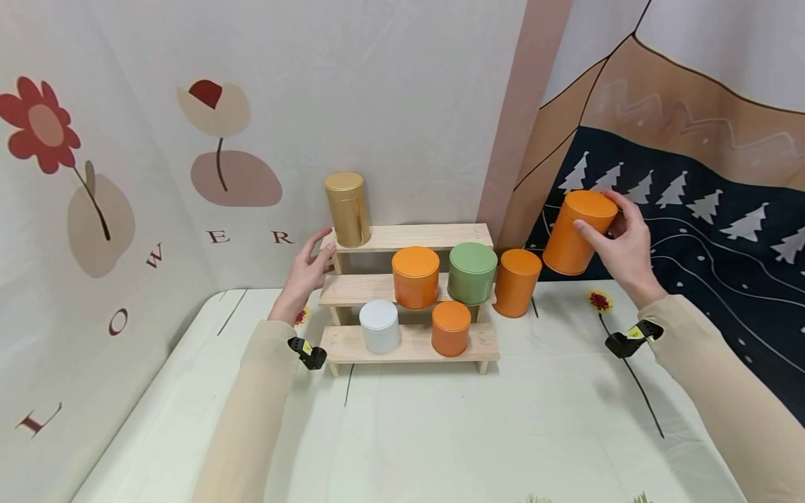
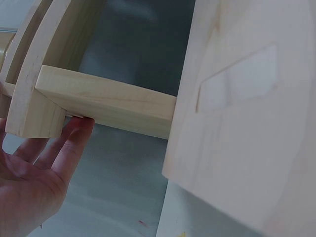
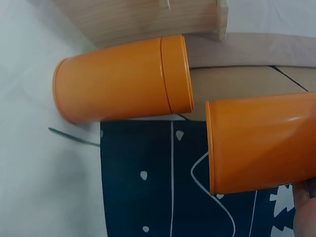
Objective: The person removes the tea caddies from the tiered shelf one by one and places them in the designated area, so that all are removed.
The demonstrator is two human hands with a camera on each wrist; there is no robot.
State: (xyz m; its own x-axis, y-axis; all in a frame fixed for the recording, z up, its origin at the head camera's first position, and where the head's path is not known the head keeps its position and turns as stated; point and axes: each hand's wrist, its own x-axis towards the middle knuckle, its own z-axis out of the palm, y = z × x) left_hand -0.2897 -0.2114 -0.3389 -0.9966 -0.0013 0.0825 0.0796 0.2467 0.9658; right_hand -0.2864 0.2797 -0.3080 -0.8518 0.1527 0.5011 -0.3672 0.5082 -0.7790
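A three-tier wooden display stand [image 1: 402,283] stands against the back wall. My left hand [image 1: 309,267] grips its upper left end, fingertips against the wooden side bar [image 2: 108,101] in the left wrist view. Beside those fingers, a tall gold canister [image 1: 349,211] stands on the top tier. My right hand [image 1: 624,244] holds a tall orange canister [image 1: 578,234] in the air, slightly tilted, right of the stand. Lower and nearer the stand, another orange canister [image 1: 518,285] stands on the table; the right wrist view shows both orange canisters.
The middle tier carries an orange tin [image 1: 416,279] and a green tin [image 1: 472,276]. On the bottom tier are a white tin [image 1: 379,328] and a small orange tin [image 1: 451,330]. A pale cloth [image 1: 465,433] covers the table; printed fabric [image 1: 390,105] hangs behind.
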